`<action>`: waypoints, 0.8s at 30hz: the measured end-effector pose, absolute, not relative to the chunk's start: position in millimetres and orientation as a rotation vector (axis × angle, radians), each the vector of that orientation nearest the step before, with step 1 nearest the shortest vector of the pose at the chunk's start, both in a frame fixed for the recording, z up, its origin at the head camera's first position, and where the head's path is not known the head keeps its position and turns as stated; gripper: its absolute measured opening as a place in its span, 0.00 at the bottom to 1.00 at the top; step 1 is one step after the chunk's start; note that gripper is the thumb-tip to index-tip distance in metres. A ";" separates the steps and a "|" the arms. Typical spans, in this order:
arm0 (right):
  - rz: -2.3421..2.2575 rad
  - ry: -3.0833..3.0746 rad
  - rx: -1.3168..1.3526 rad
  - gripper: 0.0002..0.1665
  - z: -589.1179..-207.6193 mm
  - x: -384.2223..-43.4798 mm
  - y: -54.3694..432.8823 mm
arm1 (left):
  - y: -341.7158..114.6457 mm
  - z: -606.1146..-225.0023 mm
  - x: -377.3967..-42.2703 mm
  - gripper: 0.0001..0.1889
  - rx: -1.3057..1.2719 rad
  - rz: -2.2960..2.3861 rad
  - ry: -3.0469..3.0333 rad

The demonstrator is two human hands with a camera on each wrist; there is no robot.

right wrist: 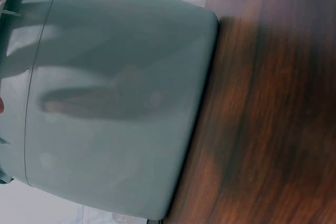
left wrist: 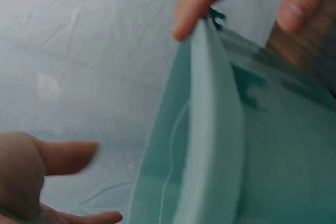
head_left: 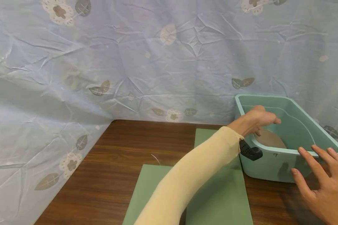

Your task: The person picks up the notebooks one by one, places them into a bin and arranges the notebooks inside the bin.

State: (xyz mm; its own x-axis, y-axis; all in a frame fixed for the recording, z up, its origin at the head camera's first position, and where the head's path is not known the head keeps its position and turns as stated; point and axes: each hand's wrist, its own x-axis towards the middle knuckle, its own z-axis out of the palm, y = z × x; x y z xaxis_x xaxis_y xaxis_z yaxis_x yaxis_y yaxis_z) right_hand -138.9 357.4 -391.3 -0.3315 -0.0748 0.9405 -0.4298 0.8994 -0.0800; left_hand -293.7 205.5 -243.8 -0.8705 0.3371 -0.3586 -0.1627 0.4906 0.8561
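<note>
A teal plastic bin (head_left: pixel 295 162) stands at the right of the table. My left hand (head_left: pixel 257 118) reaches over its left rim, the thumb held out and nothing seen in its grasp. In the left wrist view, that hand (left wrist: pixel 26 174) shows at the lower left, apart from the rim. Below it inside the bin lies a flat grey-brown piece (head_left: pixel 270 139), partly hidden by the near rim. My right hand (head_left: pixel 326 184) spreads its fingers at the bin's front rim, with fingertips over the edge. Only bits of its fingers enter the right wrist view.
Two flat green sheets (head_left: pixel 218 193) lie on the dark wooden table (head_left: pixel 101 175), partly under my left sleeve (head_left: pixel 186 175). A thin white strand (head_left: pixel 156 158) lies behind the left sheet. A floral curtain (head_left: pixel 157 62) hangs behind the table and bin.
</note>
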 end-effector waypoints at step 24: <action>0.345 -1.891 0.391 0.39 -393.0 -140.8 363.1 | 165.3 -234.7 -273.7 0.35 0.874 0.848 2.709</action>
